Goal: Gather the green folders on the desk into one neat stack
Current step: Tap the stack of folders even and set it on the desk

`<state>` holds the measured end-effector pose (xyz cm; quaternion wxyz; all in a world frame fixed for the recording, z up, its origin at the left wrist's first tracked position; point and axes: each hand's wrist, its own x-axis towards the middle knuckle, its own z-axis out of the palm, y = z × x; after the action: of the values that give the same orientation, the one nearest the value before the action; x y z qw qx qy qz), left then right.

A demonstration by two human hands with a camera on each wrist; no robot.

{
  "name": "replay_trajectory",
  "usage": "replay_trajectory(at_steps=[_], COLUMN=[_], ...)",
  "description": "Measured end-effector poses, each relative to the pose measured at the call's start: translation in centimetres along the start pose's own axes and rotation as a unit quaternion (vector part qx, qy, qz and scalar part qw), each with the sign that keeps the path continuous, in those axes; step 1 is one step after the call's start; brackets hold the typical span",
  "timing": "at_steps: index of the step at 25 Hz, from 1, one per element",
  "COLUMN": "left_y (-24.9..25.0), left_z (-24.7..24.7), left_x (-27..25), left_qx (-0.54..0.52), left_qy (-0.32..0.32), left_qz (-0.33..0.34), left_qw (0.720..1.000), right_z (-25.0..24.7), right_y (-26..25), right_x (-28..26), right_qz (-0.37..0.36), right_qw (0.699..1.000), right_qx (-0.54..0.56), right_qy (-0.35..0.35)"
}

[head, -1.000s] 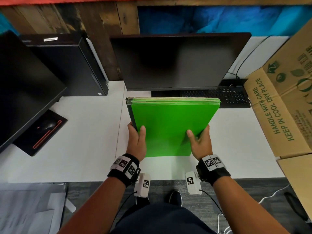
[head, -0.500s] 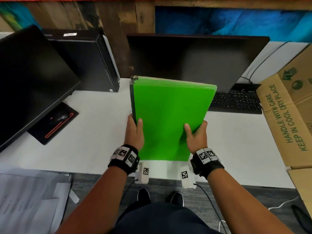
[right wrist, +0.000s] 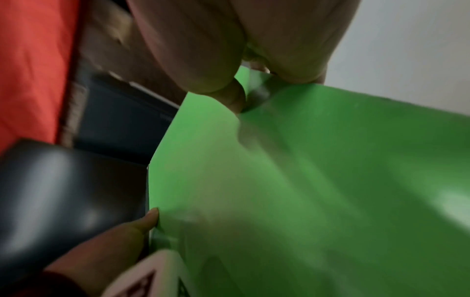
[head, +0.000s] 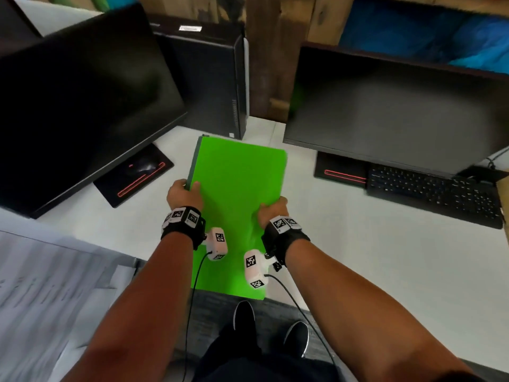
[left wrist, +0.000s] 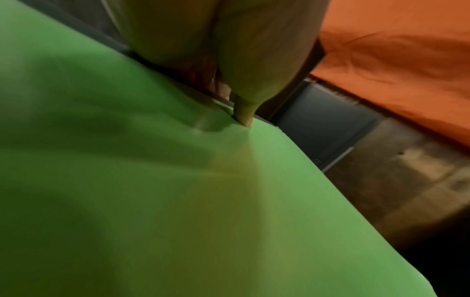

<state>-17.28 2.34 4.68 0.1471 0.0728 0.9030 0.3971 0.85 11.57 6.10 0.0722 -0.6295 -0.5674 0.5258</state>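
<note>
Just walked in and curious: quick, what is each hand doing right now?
Left hand: closed on the left edge of the green folders, thumb on top.
Right hand: closed on the right edge of the same stack.

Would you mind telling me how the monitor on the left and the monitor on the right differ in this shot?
The left monitor is turned at an angle to the desk edge; the right monitor faces more squarely forward. A keyboard lies by the right monitor; none shows by the left one. The computer tower stands just beside the left monitor, and a wooden post separates it from the right one. Both screens are dark, and each has a black base with a red line.
</note>
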Motion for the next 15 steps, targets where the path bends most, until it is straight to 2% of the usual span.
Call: replay_trajectory(at_steps=[1,3,7,10,12,15], left_y=[-1.6,-2.3,-5.0,-5.7,-5.7,-5.6], left_z=[0.0,0.6,1.7,2.6,3.3,3.9], left_x=[2.4,3.0,7.4,10.2,11.5,11.5], left_qx=[0.009,0.013,0.026,0.036,0.057,0.150], left_qy=[0.004,-0.020,-0.028,-0.027,-0.026,-0.028], left_qz=[-0.039,-0.056,-0.095,-0.078,-0.055,-0.053], left_qw=[0.999,0.998,0.995,0.996,0.997,0.987], right_z=[2.9,3.3,7.8,9.7,10.6,11.3], right_y=[-0.4,-0.1,-0.4,-1.0,-1.2,-0.9], right_x=[1.3,1.9,4.5,6.4,7.2,6.9], right_qz=[0.018,0.038,0.043,0.030,0.029,0.021], right_qw=[0.999,0.998,0.989,0.977,0.959,0.918], right_qx=[-0.026,-0.054,-0.136,-0.202,-0.276,-0.396], right_qy=[-0.010,-0.014,-0.043,-0.061,-0.058,-0.012])
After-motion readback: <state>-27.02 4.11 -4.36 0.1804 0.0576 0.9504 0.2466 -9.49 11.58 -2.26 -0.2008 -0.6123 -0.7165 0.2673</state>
